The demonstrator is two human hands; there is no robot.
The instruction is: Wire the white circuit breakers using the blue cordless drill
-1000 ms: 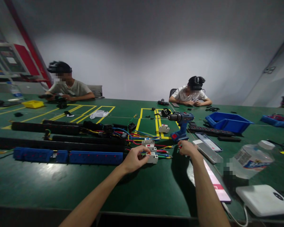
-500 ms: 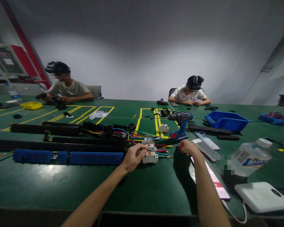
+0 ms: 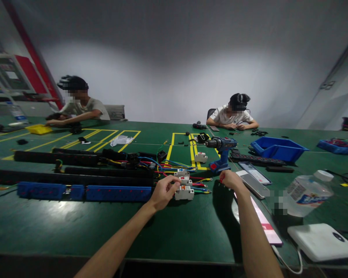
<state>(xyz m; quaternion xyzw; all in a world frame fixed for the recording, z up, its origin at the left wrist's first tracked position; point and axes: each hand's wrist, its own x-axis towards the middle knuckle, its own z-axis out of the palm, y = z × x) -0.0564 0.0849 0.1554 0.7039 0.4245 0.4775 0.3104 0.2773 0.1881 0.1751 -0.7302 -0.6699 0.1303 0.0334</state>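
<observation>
My left hand [image 3: 163,193] is closed at the left end of a white circuit breaker [image 3: 185,194] with an orange switch, thumb and forefinger against it. Two more white breakers with red and blue markings stand just behind, and wires with crimped ends [image 3: 203,190] stick out to their right. A long blue socket strip [image 3: 118,194] runs leftward from the breaker. Over the table on the right, my right hand [image 3: 231,180] is closed, with small red pieces [image 3: 221,180] showing at its fingertips; their exact kind is too small to make out.
Behind my right hand stands a blue cordless drill [image 3: 222,150]. Phones [image 3: 253,184], a plastic bottle [image 3: 307,195] and a white power bank [image 3: 321,241] lie on the right. Further back are a blue bin [image 3: 278,148], black strips [image 3: 55,157] and two seated people.
My hands stay almost where they were; the right fingers shift slightly around the red pieces. Across the table, the person on the left has reached an arm toward the yellow tray.
</observation>
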